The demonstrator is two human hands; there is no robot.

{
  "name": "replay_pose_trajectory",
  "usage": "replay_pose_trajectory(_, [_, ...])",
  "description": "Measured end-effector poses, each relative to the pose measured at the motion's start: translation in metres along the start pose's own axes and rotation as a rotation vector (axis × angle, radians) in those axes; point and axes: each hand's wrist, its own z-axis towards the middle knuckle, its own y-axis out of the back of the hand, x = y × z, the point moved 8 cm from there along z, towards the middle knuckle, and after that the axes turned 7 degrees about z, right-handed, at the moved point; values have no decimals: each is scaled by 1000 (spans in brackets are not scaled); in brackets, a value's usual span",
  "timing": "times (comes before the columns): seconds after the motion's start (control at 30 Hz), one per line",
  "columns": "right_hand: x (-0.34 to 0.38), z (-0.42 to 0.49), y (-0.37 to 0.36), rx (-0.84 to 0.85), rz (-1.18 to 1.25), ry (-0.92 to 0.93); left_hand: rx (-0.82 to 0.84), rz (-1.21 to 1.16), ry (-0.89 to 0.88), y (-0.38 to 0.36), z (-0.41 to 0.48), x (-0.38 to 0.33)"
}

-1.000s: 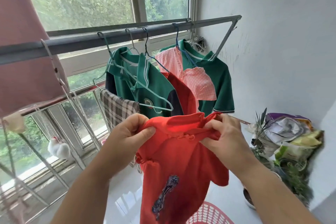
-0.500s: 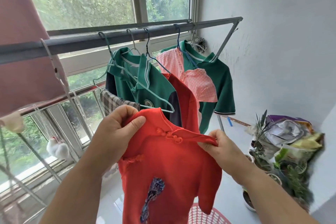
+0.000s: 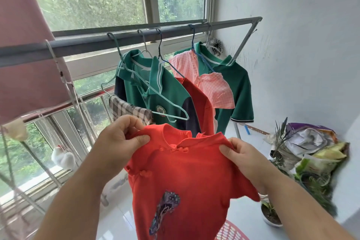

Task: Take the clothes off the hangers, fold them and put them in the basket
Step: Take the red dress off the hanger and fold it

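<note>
The drying rail (image 3: 136, 38) runs across in front of you, with green polo shirts (image 3: 167, 91) and a pink checked top (image 3: 214, 87) not yet taken off their hangers. One bare teal hanger (image 3: 175, 109) hangs just behind your work. The red dress (image 3: 185, 181) is off its hanger, held up in the air by its shoulders. Your left hand (image 3: 118, 142) pinches one shoulder and your right hand (image 3: 245, 156) pinches the other, thumbs on the front.

No bench is in view, so you will probably fold in mid-air. If either pinch slackens, the dress could drop to the floor instead of the pink basket (image 3: 231, 231), which shows only as a rim under the hem. Raise the dress too far and its collar may catch the bare hanger.

There is open floor on your left, toward the window. On your right, potted plants and bags (image 3: 315, 154) crowd the wall.
</note>
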Motion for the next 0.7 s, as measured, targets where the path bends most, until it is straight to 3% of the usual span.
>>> replay_pose_trajectory(0.27, [28,-3,9,-49,5,134,155,196,226,-20,-2,34])
replay_pose_trajectory(0.5, [32,-3,16,-101,199,188,218,-15,261,-37,-3,39])
replay_pose_trajectory(0.7, [38,-3,32,-339,-121,269,245,-176,177,-44,-4,31])
